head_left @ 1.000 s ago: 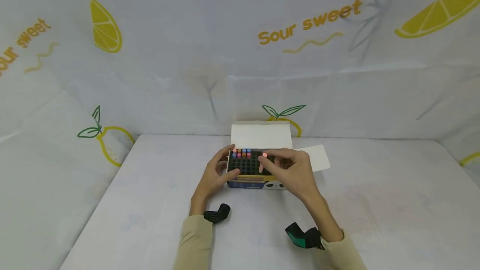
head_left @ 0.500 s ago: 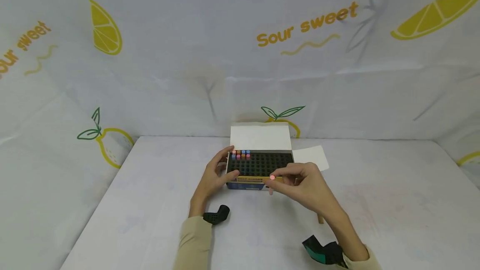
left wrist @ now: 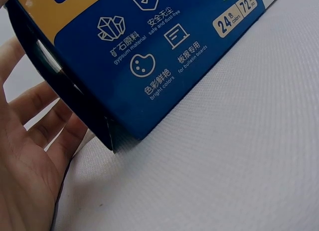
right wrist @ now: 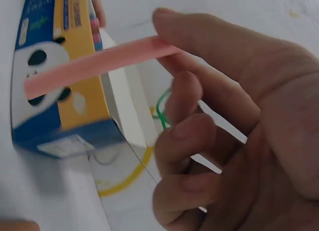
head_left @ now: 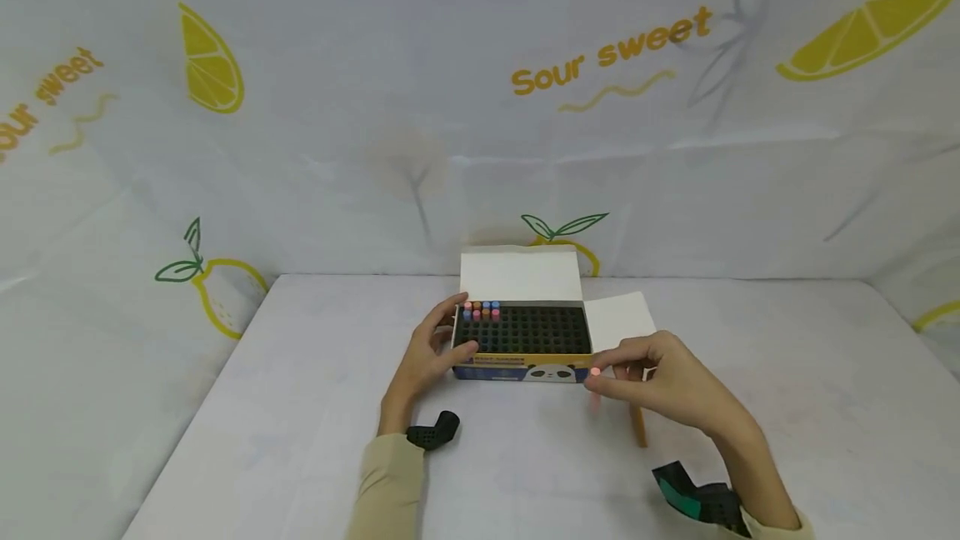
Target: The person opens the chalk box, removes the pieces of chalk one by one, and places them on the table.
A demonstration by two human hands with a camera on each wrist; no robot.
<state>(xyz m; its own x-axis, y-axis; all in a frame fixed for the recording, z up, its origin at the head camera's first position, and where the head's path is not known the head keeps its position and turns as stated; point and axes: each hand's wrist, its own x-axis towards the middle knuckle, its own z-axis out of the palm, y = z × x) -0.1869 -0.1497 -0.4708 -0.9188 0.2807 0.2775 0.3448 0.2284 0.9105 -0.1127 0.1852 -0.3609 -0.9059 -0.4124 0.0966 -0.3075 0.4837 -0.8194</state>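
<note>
The chalk box (head_left: pixel 495 367), blue and yellow with a panda face, stands with its lid up. Inside, a dark insert with many holes bears several coloured chalk sticks (head_left: pixel 482 311) at its back left. My left hand (head_left: pixel 423 348) holds the box's left end, thumb over the front edge and a finger at the back corner. Between thumb and forefinger my right hand (head_left: pixel 667 377) pinches a pink chalk stick (right wrist: pixel 99 64) by one end, off the box's front right corner. An orange chalk stick (head_left: pixel 637 426) lies on the table just below that hand.
The white lid flap (head_left: pixel 521 276) stands up behind the box, and a white side flap (head_left: pixel 621 320) juts out to the right. A white cloth covers the table (head_left: pixel 300 407). A lemon-printed cloth backdrop (head_left: pixel 337 107) rises behind.
My right hand has moved from above the insert to the right and nearer, carrying the pink chalk stick. The orange chalk stick has come into view. My left hand stays on the box.
</note>
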